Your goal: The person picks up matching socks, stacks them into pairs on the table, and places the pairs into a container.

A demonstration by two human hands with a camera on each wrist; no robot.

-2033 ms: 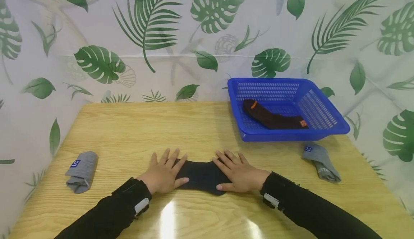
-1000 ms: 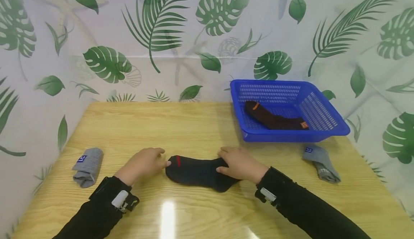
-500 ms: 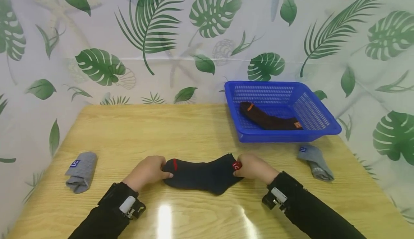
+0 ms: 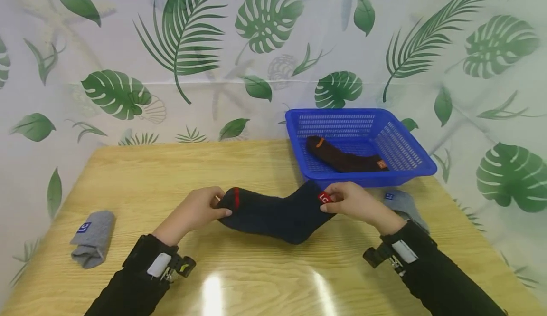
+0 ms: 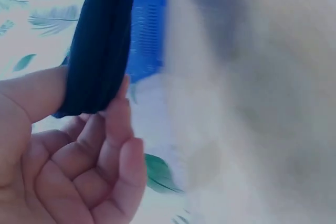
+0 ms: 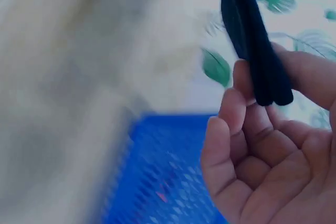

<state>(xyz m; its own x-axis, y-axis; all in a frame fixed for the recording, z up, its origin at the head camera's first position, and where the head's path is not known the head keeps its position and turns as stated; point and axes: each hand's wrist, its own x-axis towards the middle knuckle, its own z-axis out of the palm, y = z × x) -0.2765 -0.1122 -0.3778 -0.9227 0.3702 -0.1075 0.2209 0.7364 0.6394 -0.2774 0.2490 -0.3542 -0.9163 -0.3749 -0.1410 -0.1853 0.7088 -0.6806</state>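
Observation:
A dark navy sock (image 4: 273,214) with a red toe stripe and a red LC label hangs stretched between both hands, lifted over the table. My left hand (image 4: 197,207) pinches its toe end between thumb and fingers. At the cuff, beside the label, my right hand (image 4: 356,203) pinches the other end. The left wrist view shows the sock's toe (image 5: 97,51) between thumb and fingertips. In the right wrist view the cuff's two layers (image 6: 257,45) lie together in the pinch.
A blue plastic basket (image 4: 361,179) at the back right holds a brown sock (image 4: 342,158) with orange marks. A folded grey sock (image 4: 95,235) lies at the left; another grey sock (image 4: 403,204) lies partly behind the right hand. A leaf-print cloth (image 4: 265,88) hangs behind the table.
Both hands first lay flat on the sock, then moved to its ends and pinched them. The sock has come up off the table, its cuff end higher and nearer the basket.

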